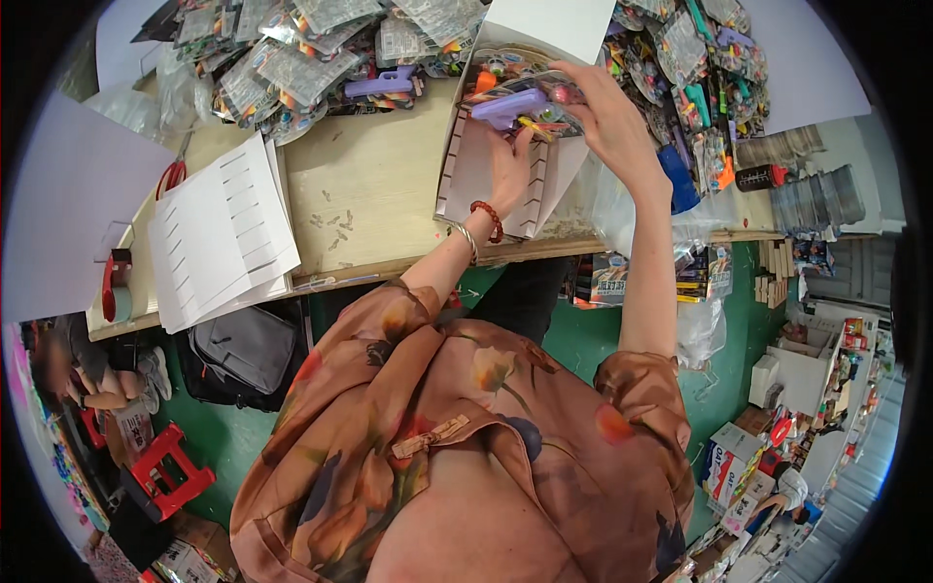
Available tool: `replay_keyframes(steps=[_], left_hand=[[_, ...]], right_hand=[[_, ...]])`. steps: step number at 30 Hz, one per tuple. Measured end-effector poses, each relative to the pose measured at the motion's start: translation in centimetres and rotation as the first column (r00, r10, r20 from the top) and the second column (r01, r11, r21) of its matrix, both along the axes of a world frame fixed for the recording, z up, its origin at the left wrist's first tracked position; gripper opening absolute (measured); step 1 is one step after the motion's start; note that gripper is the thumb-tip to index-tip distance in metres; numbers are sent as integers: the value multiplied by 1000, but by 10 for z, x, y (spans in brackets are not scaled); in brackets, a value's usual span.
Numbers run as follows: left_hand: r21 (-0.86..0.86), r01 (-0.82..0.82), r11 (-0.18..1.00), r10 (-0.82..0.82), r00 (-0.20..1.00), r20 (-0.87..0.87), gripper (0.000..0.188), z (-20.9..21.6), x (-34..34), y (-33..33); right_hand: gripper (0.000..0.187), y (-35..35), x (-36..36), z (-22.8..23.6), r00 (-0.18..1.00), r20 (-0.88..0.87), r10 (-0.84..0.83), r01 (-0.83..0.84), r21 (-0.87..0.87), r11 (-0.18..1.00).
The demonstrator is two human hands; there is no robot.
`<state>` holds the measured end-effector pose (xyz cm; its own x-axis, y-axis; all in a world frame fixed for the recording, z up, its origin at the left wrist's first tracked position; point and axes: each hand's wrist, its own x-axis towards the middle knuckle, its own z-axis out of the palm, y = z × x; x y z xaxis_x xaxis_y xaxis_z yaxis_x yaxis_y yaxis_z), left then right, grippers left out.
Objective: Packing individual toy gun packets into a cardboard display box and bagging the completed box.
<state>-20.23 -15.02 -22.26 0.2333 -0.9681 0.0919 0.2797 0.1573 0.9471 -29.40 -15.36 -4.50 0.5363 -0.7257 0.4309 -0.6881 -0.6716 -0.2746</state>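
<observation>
An open white cardboard box stands on the table in front of me, its lid flap raised at the far side. Inside it is a clear-fronted toy pack with a purple toy gun and small colourful pieces. My right hand curls over the pack's right end, gripping it. My left hand reaches into the box and pinches the pack's lower edge; its fingertips are partly hidden. Beneath the pack, the box's inner wall shows dark slanted marks.
Piles of toy packs lie at the back left, with another pile at the back right. White cardboard sheets, red-handled scissors and a tape dispenser are on the left. A red stool stands on the green floor.
</observation>
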Motion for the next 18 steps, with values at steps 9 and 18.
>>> replay_keyframes(steps=[9,18], left_hand=[[180,65,981,-67,998,2,59,-44,-4,-22],[203,154,967,-129,983,-129,56,-52,-5,-23]], right_hand=[[51,-17,15,-17,965,-255,-56,37,-79,996],[52,-18,32,-6,922,-386,-40,20,-57,998]])
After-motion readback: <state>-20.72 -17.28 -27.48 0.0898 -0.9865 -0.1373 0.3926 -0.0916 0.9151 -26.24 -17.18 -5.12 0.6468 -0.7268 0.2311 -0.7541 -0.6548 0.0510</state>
